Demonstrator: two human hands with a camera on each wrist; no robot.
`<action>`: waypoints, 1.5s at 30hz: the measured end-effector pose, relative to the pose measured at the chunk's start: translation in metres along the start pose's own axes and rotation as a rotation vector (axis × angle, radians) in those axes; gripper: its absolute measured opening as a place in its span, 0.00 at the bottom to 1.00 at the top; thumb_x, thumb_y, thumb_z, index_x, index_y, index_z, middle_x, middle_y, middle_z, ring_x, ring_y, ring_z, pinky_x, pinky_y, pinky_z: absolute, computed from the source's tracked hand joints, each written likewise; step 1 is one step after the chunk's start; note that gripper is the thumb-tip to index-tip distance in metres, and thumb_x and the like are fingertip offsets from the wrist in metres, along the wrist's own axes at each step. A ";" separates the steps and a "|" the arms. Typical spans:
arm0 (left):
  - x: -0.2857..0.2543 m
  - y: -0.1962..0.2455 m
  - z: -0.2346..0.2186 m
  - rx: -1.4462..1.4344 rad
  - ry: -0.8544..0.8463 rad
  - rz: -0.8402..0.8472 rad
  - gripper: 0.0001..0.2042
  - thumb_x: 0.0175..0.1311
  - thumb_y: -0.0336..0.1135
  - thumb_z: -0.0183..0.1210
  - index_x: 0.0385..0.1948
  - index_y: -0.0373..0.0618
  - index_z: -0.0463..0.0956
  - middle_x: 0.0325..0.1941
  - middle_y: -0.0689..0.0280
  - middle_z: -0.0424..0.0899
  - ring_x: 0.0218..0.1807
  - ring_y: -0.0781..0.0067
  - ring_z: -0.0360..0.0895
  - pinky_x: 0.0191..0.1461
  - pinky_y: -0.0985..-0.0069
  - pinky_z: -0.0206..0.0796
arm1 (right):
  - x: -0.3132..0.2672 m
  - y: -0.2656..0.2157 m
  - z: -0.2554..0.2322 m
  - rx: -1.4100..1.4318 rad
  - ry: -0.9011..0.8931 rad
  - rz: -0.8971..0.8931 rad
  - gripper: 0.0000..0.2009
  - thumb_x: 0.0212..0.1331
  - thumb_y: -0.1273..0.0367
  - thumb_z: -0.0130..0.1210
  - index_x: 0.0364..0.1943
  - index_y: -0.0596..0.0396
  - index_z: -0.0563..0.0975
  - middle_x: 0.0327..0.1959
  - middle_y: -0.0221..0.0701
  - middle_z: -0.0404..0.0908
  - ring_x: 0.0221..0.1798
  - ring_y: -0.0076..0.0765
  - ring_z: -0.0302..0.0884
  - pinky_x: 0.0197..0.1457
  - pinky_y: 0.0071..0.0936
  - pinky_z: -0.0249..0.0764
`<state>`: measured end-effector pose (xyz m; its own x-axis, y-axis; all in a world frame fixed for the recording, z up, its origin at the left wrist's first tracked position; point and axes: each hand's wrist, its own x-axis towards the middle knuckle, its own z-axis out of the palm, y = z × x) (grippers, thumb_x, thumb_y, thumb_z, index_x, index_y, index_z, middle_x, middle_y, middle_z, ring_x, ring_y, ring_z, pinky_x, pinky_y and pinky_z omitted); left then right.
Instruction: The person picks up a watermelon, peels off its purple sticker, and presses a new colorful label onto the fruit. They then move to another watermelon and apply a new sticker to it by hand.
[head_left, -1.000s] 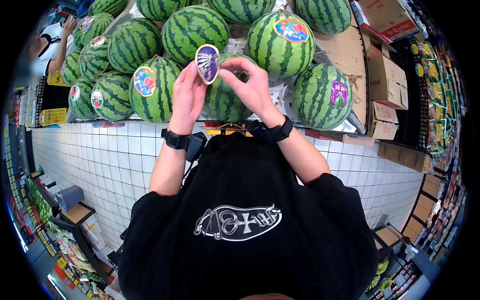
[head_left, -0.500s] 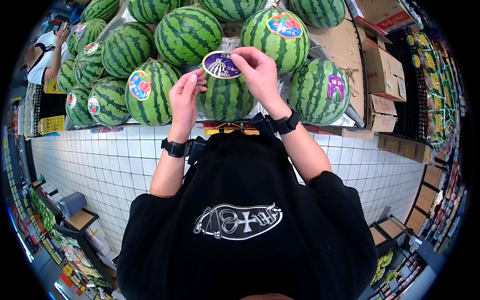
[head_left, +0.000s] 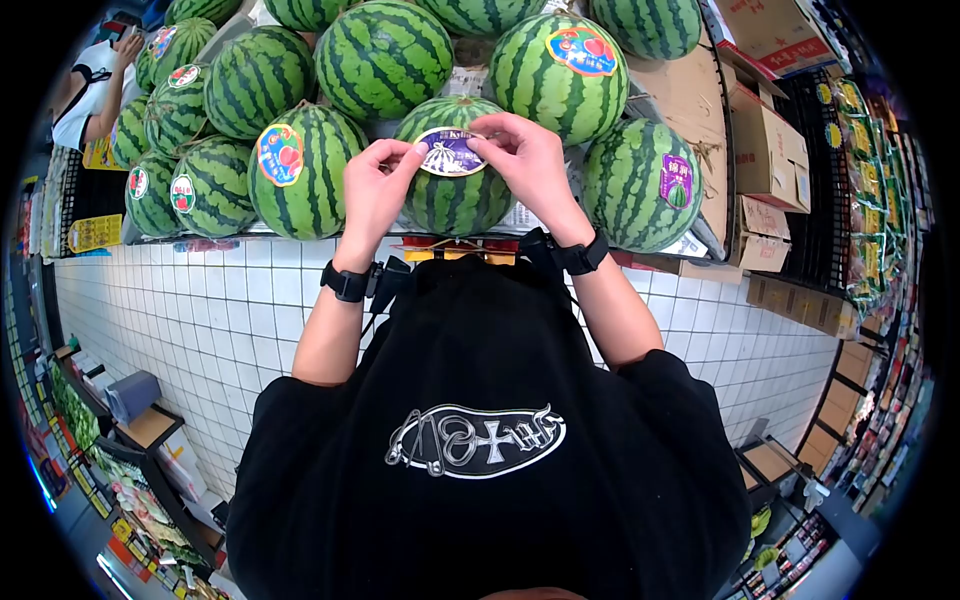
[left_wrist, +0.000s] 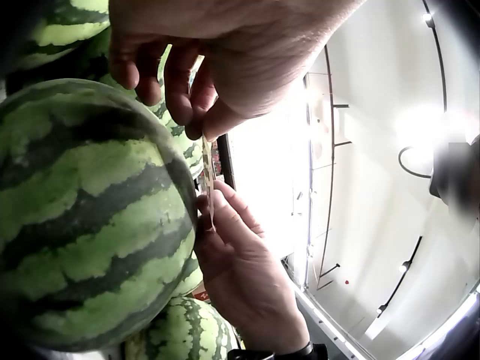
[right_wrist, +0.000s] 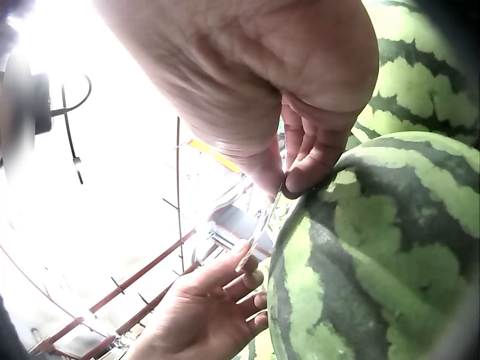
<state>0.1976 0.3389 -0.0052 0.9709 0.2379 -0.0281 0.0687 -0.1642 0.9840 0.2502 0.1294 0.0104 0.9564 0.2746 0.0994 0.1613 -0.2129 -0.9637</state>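
Observation:
An oval purple sticker (head_left: 452, 156) with a gold rim and a striped picture is stretched between both hands. My left hand (head_left: 378, 190) pinches its left end between thumb and finger. The right end is pinched by my right hand (head_left: 535, 175), thumb on the printed face. Directly behind the sticker sits a striped watermelon (head_left: 456, 208) in the front row. In the left wrist view the sticker (left_wrist: 208, 161) appears edge-on, close beside the melon's rind (left_wrist: 90, 217). Seen from the right wrist, the sticker (right_wrist: 260, 229) is likewise a thin, slightly bowed edge near the rind.
More watermelons crowd around, one with a blue-and-red label (head_left: 307, 170) to the left and one with a purple label (head_left: 640, 185) to the right. Cardboard boxes (head_left: 770, 150) stand at the right beside a rack of packets (head_left: 868, 200). Another person (head_left: 95, 95) is at the far left.
The sticker was upright in the left hand, then turned sideways in the right. Now the left hand has taken its left end, and the sticker is lower, in front of the melon.

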 end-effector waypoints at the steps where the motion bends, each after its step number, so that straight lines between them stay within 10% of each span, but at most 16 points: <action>1: 0.000 -0.001 0.001 0.038 0.005 0.033 0.09 0.67 0.35 0.70 0.34 0.36 0.86 0.29 0.73 0.82 0.29 0.88 0.72 0.34 0.84 0.64 | -0.001 0.002 -0.001 0.015 0.021 0.007 0.11 0.60 0.73 0.69 0.46 0.60 0.85 0.36 0.33 0.87 0.35 0.24 0.85 0.41 0.23 0.81; 30: 0.003 0.017 0.001 0.530 -0.039 0.018 0.12 0.63 0.37 0.70 0.26 0.40 0.80 0.24 0.65 0.80 0.25 0.73 0.76 0.31 0.73 0.66 | -0.002 0.001 -0.014 -0.388 0.034 -0.144 0.08 0.57 0.70 0.71 0.40 0.52 0.88 0.32 0.31 0.81 0.32 0.34 0.79 0.39 0.31 0.76; 36: 0.006 0.021 0.004 0.622 0.022 0.632 0.13 0.57 0.36 0.71 0.43 0.46 0.84 0.45 0.63 0.83 0.48 0.60 0.79 0.52 0.66 0.73 | -0.010 0.007 -0.020 -0.401 0.129 -0.303 0.08 0.57 0.73 0.69 0.41 0.51 0.88 0.37 0.31 0.84 0.36 0.35 0.82 0.41 0.30 0.78; 45: 0.003 0.020 0.013 0.668 -0.137 0.613 0.22 0.56 0.34 0.73 0.55 0.50 0.84 0.54 0.62 0.79 0.57 0.56 0.73 0.62 0.63 0.69 | -0.013 0.013 0.000 -0.418 0.043 -0.533 0.15 0.56 0.71 0.69 0.49 0.49 0.86 0.46 0.29 0.84 0.49 0.42 0.80 0.53 0.35 0.80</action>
<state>0.2048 0.3239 0.0125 0.8969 -0.1822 0.4029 -0.3905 -0.7538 0.5285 0.2397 0.1233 -0.0035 0.7272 0.4069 0.5528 0.6861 -0.4057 -0.6039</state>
